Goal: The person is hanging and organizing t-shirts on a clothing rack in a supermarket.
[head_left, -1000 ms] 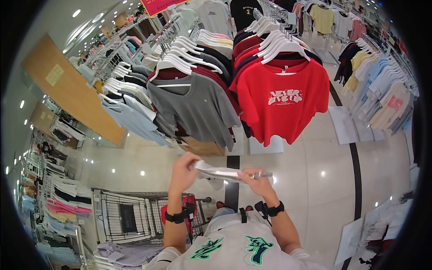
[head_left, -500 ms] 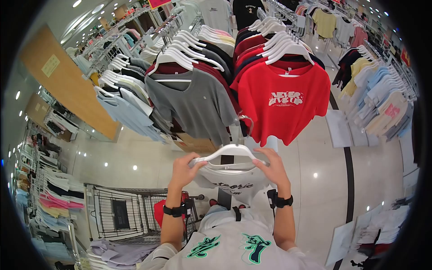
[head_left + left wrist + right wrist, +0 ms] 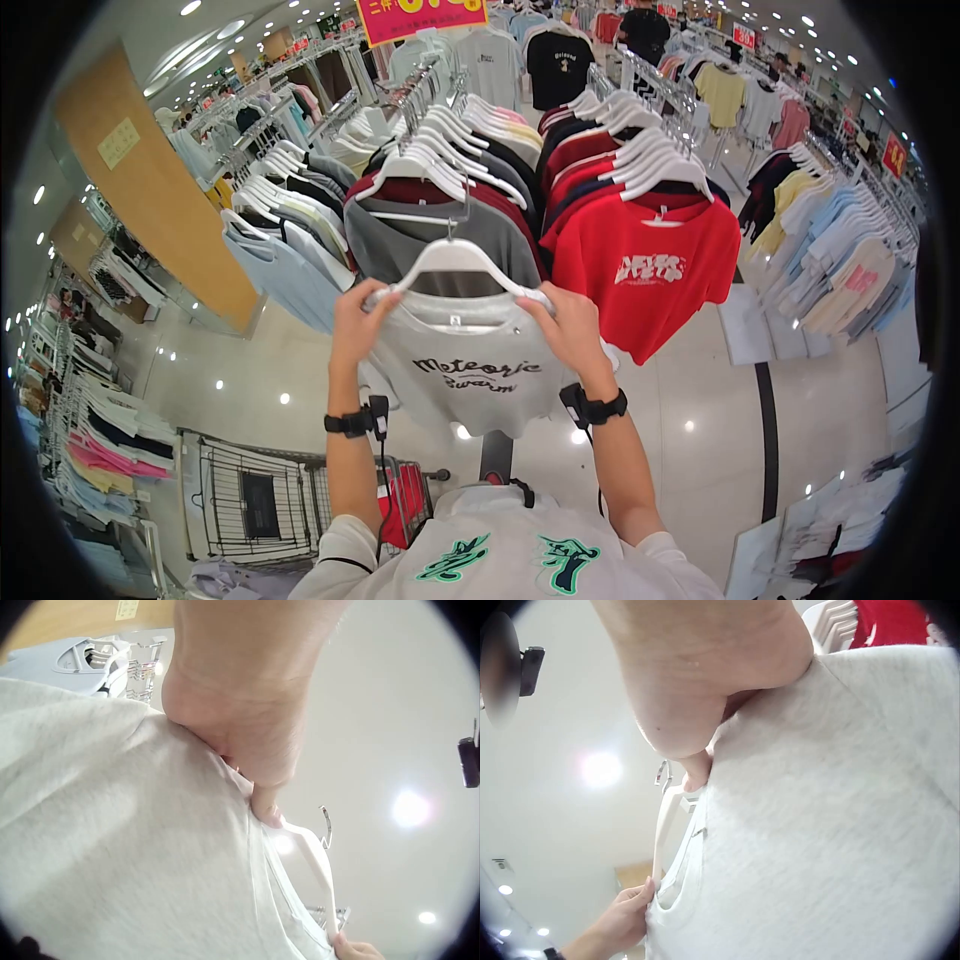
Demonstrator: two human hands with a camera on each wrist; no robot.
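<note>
A light grey T-shirt [image 3: 470, 365] with dark script lettering hangs on a white hanger [image 3: 452, 258], held up in front of the person. My left hand [image 3: 358, 318] grips one shoulder of shirt and hanger, the thumb on the near side. On the other shoulder, my right hand [image 3: 572, 328] grips in the same way. Both wrist views show the thumbs pressed at the neckline beside the hanger's arms. Behind the hanger's metal hook hangs a dark grey T-shirt [image 3: 385, 245] on the rack, partly hidden by the held shirt.
Right of the held shirt hangs a red T-shirt [image 3: 640, 260] in a packed row. A wire shopping cart [image 3: 225, 500] stands at lower left, near a red bag [image 3: 405, 505]. A wooden panel [image 3: 150, 180] rises at left, and another clothes rack [image 3: 840, 240] runs along the right.
The shirt turned from nearly edge-on to facing the head camera, then rose and moved forward toward the rack. Both hands rose with it, and the head view tilted up.
</note>
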